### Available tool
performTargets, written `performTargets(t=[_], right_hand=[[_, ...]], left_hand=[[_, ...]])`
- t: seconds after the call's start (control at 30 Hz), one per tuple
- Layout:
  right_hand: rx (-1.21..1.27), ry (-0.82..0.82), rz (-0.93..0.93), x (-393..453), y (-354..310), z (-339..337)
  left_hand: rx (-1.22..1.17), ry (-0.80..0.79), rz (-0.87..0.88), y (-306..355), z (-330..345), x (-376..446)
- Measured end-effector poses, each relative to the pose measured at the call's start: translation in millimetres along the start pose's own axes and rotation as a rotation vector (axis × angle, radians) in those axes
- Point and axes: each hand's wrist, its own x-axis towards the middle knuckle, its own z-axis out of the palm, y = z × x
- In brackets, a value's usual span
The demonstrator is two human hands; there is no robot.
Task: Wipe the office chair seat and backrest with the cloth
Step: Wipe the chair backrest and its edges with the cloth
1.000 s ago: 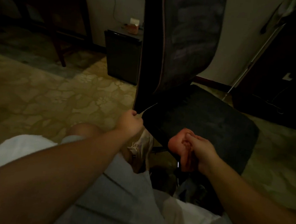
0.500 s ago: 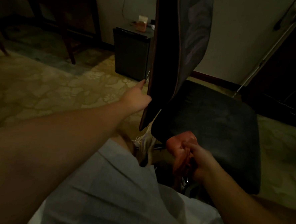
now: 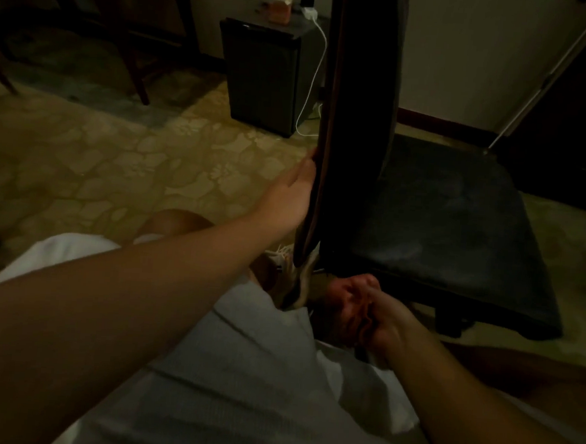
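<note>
The dark office chair stands in front of me, its backrest (image 3: pixel 357 123) seen almost edge-on and its black seat (image 3: pixel 455 231) spreading to the right. My left hand (image 3: pixel 293 194) lies against the backrest's left edge, its fingers hidden behind that edge. My right hand (image 3: pixel 386 325) grips a bunched pinkish-red cloth (image 3: pixel 348 300) just below the seat's front left corner, apart from the seat surface.
A small black cabinet (image 3: pixel 266 72) with a box, a charger and a white cable stands by the wall behind the chair. Wooden furniture legs (image 3: pixel 136 71) are at the far left. A pale pole (image 3: pixel 547 79) leans at the right. The floor is patterned tile.
The chair has turned so the backrest now shows edge-on. My left hand moved up from the seat's rear corner to the backrest's edge. The right hand with the cloth stayed near the seat's front corner.
</note>
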Motion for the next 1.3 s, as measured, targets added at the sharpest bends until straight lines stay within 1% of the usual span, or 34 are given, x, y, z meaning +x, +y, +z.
performTargets(t=[0.1,0.2,0.33,0.4,0.43,0.5,0.53,0.6,0.63,0.67,0.7,0.73,0.83,0.97,1.03,1.1,1.17,1.2,1.27,1.3], right_hand=[[-0.081,-0.028,0.032,16,9,6],[-0.109,-0.003,0.055,26,23,14],[-0.132,-0.009,-0.086,51,40,19],[-0.169,-0.021,-0.121,66,48,15],[-0.161,-0.035,-0.105,69,49,14],[-0.114,-0.044,-0.051,55,42,19],[-0.100,-0.053,-0.037,47,36,20],[-0.085,-0.017,-0.036,38,22,18],[-0.067,-0.032,-0.018,35,16,16],[-0.049,-0.060,-0.021,32,13,15],[-0.053,-0.078,-0.044,29,10,13],[-0.074,-0.088,-0.085,30,9,12],[-0.178,-0.103,-0.172,26,9,11],[-0.173,-0.176,-0.214,16,3,9],[-0.297,-0.229,-0.262,13,-3,7],[-0.466,-0.227,-0.337,4,-9,7],[-0.517,-0.214,-0.327,3,-10,2],[-0.506,-0.219,-0.297,2,-8,0],[-0.346,-0.248,-0.230,4,-1,2],[-0.270,-0.246,-0.228,7,4,4]], left_hand=[[0.050,-0.054,0.012,0,9,-1],[0.045,-0.069,0.008,-1,15,0],[0.060,-0.101,0.007,1,18,0],[0.056,-0.115,0.018,3,20,-4],[0.048,-0.103,0.024,4,21,-5],[0.013,0.008,-0.015,-1,24,-5],[-0.010,0.086,-0.090,-7,29,-7],[-0.103,0.224,-0.408,-30,42,-25],[-0.178,0.235,-0.590,-42,50,-38],[-0.254,0.205,-0.736,-53,58,-50],[-0.304,0.147,-0.826,-62,66,-59],[-0.342,0.092,-0.855,-68,73,-62],[-0.397,0.029,-0.859,-73,86,-53],[-0.558,-0.038,-0.929,-74,79,-42],[-0.555,-0.016,-0.928,-80,79,-38],[-0.529,0.037,-0.901,-87,85,-36],[-0.510,0.087,-0.844,-92,91,-37],[-0.481,0.098,-0.824,-93,93,-39],[-0.461,0.092,-0.797,-98,98,-42],[-0.437,0.087,-0.796,-98,101,-44]])
